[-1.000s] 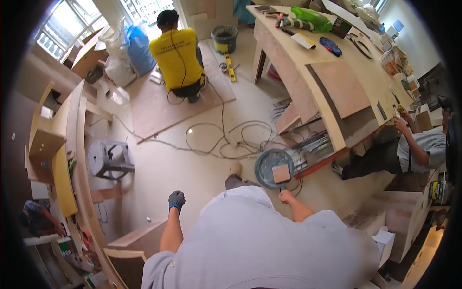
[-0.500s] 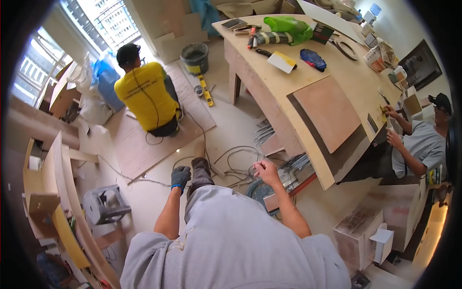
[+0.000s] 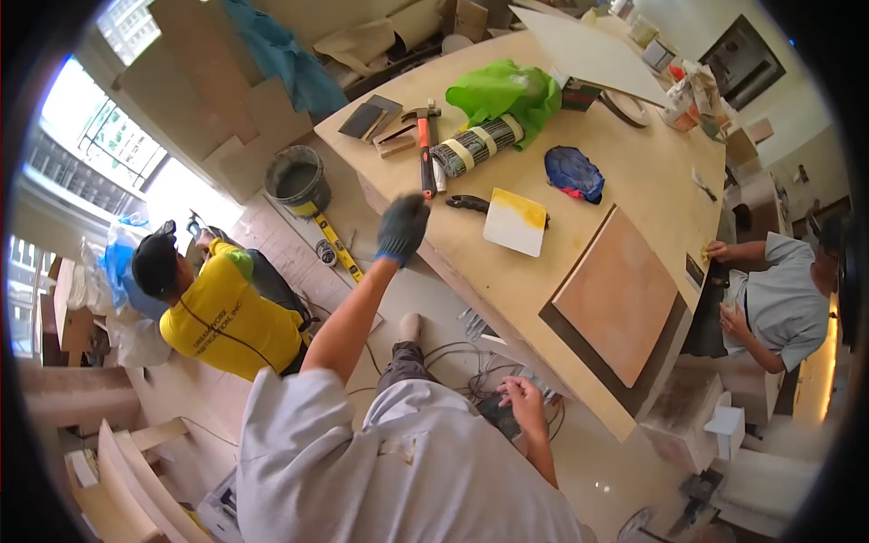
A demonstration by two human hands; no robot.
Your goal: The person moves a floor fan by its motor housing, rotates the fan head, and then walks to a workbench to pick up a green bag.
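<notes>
My left hand (image 3: 402, 228), in a dark glove with a blue cuff, is stretched out over the near edge of the long plywood table (image 3: 507, 299). It holds nothing and hovers close to an orange-handled hammer (image 3: 424, 154) and a black-handled trowel with a yellow-stained white blade (image 3: 514, 221). My right hand (image 3: 523, 398) is bare and hangs low by my hip, fingers curled, above cables and a dark basin on the floor. A wrapped bundle of rods (image 3: 475, 145) lies beside a green bag (image 3: 503, 92).
A person in a yellow shirt (image 3: 231, 317) crouches on the floor at the left near a grey bucket (image 3: 296, 181) and a yellow level (image 3: 333, 241). A person in a grey shirt (image 3: 783, 303) works at the table's right end. A brown board (image 3: 615, 294) lies on the table.
My left hand has risen from near my knee and reached out over the table edge toward the tools. The view swung toward the table; my right hand dropped lower.
</notes>
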